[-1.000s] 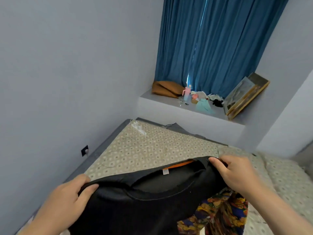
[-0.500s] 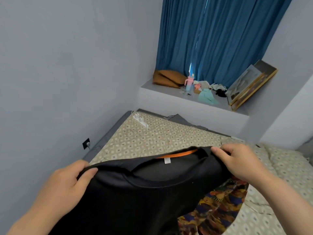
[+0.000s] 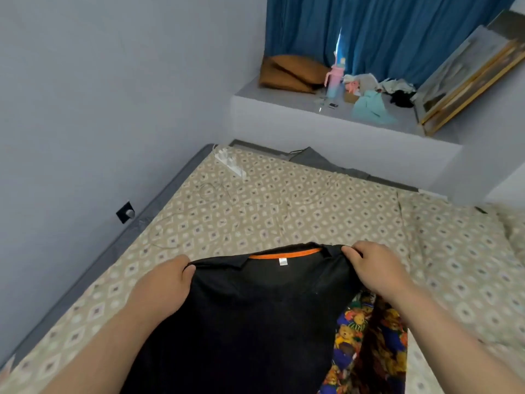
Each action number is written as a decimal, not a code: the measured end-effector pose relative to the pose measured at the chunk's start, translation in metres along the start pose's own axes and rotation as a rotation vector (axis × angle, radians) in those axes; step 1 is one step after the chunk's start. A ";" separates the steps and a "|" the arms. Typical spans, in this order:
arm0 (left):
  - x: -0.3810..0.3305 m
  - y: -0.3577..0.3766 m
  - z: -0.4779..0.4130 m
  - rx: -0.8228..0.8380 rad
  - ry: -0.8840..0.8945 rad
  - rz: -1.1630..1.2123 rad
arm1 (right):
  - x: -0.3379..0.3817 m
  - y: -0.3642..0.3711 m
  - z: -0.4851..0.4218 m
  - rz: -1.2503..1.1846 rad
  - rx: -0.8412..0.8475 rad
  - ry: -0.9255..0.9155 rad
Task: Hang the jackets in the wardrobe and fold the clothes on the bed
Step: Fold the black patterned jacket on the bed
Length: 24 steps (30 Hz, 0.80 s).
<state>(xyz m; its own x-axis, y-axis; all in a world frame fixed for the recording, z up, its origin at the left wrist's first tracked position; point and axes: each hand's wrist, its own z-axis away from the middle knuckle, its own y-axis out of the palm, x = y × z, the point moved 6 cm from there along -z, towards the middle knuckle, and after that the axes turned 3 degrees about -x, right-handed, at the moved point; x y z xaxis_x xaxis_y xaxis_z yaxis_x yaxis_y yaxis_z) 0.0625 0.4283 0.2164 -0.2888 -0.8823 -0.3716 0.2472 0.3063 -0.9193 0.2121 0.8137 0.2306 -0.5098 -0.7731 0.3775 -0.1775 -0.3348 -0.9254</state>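
Fabric of the black shirt hangs stretched between your two hands, neck opening at the top, low over the near part of the bed. Your left hand pinches the left shoulder, thumb over the top edge; your right hand pinches the right shoulder, fingers curled over the cloth. An orange band lines the inside of the neck, with a small white label just under it.

Beneath your right forearm a bear-print garment in blue, yellow and brown lies on the bed, its left side covered by the shirt's edge.

Beyond the shirt, a white power strip lies near the far left corner of the patterned sheet, and a thin cable loops across the sheet between that strip and your left hand. A black wall socket sits on the left wall, just above the mattress edge.

Behind the bed a white ledge carries a brown cushion, a pink bottle, a teal cloth and a dark heap of clothes. Framed pictures lean at its right end, and a blue curtain hangs behind it all
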 end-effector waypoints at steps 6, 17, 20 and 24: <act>0.031 0.129 -0.095 0.056 -0.129 0.057 | -0.058 0.151 -0.081 -0.033 0.069 0.030; 0.068 0.325 -0.150 -0.018 -0.157 0.061 | -0.134 0.350 -0.079 -0.031 0.160 0.110; 0.077 0.359 -0.158 -0.065 -0.133 0.023 | -0.144 0.381 -0.072 0.057 0.083 0.158; 0.085 0.382 -0.186 -0.171 0.000 -0.017 | -0.148 0.394 -0.078 0.136 -0.079 0.152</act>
<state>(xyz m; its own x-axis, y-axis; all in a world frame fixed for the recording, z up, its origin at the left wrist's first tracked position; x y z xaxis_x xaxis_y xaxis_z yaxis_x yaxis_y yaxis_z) -0.0396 0.5363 -0.1902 -0.2920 -0.8879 -0.3556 0.0812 0.3475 -0.9342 0.1520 0.8377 -0.1924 -0.6537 -0.7161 0.2447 -0.1604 -0.1849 -0.9696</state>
